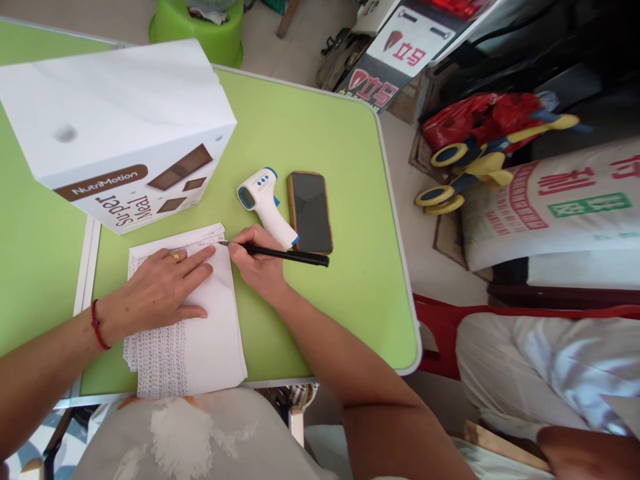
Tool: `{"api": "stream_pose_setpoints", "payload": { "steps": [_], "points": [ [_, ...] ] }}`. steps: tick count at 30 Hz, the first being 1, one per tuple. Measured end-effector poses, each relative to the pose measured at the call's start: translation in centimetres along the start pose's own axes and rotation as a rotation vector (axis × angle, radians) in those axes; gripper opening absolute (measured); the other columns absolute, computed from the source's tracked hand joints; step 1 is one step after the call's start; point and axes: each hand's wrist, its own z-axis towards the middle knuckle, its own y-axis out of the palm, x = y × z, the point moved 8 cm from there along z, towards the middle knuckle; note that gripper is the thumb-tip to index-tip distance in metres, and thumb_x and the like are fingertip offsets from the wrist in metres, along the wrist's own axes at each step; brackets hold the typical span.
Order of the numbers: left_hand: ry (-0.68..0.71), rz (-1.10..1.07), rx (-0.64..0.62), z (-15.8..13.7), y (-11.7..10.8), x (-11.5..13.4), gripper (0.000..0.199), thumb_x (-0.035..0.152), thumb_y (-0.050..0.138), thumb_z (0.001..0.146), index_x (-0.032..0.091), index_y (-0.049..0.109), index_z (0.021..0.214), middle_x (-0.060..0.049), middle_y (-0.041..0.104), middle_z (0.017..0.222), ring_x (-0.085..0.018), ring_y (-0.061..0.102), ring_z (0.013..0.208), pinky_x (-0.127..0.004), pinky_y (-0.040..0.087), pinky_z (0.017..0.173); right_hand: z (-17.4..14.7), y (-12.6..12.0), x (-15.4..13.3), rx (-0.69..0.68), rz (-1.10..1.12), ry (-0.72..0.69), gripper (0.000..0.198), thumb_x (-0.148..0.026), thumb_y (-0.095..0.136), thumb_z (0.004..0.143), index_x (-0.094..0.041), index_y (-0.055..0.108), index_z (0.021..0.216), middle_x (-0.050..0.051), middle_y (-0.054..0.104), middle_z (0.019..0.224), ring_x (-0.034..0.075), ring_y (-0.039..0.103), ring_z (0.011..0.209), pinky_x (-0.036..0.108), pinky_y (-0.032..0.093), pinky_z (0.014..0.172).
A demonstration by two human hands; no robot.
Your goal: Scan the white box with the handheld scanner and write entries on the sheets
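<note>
My left hand (167, 287) lies flat with fingers outstretched on a stack of paper sheets (215, 333); printed or written lines cover the left part of the sheets. A ring and a red bracelet are on this hand and wrist. In my right hand (260, 263) is a black pen (295, 255), its tip touching the paper near the top right edge. Just beyond the right hand, a white and blue infrared thermometer (267, 207) lies beside a dark-screened phone (311, 213) in a brown case.
A large white NutriMotion box (135, 120) stands on the green table (350, 300) at the left. Off the right edge are a red chair (440, 340), a person in pale trousers (520, 367), a filled sack (565, 207) and a yellow-blue wheeled item (450, 180). Behind sits a green stool (195, 33).
</note>
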Motion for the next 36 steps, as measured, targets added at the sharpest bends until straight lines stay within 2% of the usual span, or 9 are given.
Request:
{"api": "stream_pose_setpoints", "payload": {
  "steps": [11, 36],
  "points": [
    [-0.006, -0.001, -0.012, -0.04, 0.07, 0.02, 0.044, 0.049, 0.065, 0.082, 0.016, 0.056, 0.110, -0.008, 0.034, 0.149, -0.026, 0.057, 0.095, -0.041, 0.044, 0.086, -0.09, 0.50, 0.15, -0.059, 0.015, -0.006, 0.012, -0.016, 0.054, 0.071, -0.021, 0.049, 0.061, -0.006, 0.047, 0.057, 0.009, 0.043, 0.053, 0.025, 0.036, 0.051],
    [-0.008, -0.020, -0.010, 0.03, 0.06, 0.02, 0.044, 0.048, 0.066, 0.081, 0.016, 0.056, 0.109, -0.008, 0.036, 0.147, -0.026, 0.057, 0.096, -0.042, 0.045, 0.085, -0.28, 0.39, 0.59, -0.046, -0.009, 0.019, 0.012, -0.018, 0.054, 0.071, -0.022, 0.049, 0.061, -0.006, 0.046, 0.055, 0.009, 0.042, 0.053, 0.025, 0.036, 0.052]
  ]
}}
